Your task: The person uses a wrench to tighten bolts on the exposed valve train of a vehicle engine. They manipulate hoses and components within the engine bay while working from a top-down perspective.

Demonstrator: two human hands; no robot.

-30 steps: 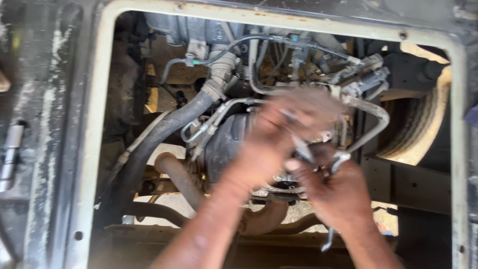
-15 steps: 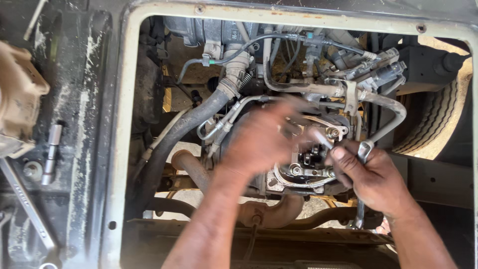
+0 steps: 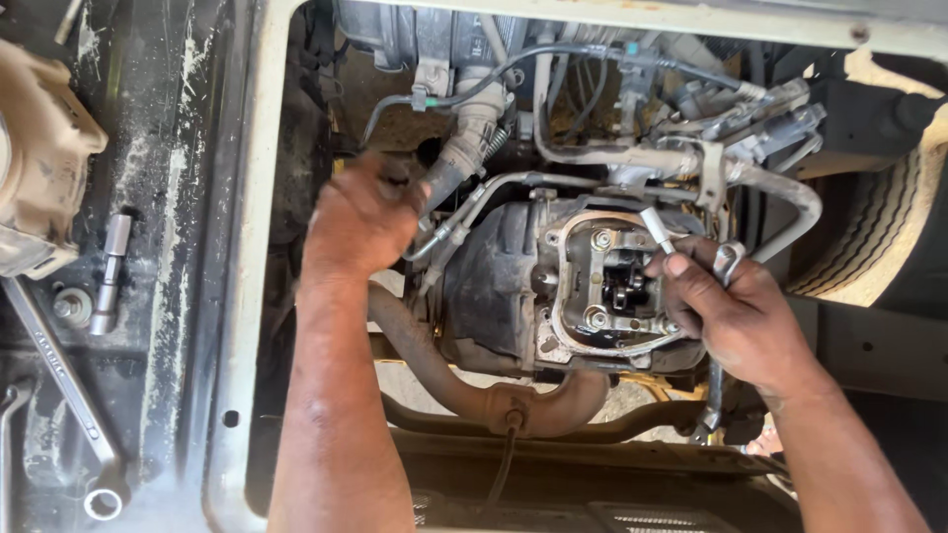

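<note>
I look down through a hatch onto a small engine [image 3: 513,286] whose open cylinder head [image 3: 612,286] shows rocker parts. My left hand [image 3: 360,217] has its fingers closed around the thick black hose [image 3: 444,178] left of the engine. My right hand [image 3: 736,316] rests at the right edge of the open head. It holds a combination wrench [image 3: 713,395] that hangs down, and a short silver socket tool [image 3: 657,229] sticks up between its fingers.
On the grimy deck at the left lie a socket extension [image 3: 107,276], a long spanner [image 3: 64,395] and a tan metal cover [image 3: 39,168]. An exhaust pipe [image 3: 474,395] curves under the engine. A tyre [image 3: 869,227] stands at the right, pipes and cables behind.
My left hand left the cylinder head and moved left onto the black hose. My right hand stayed at the head's right side with the tools. The view shifted, showing more deck.
</note>
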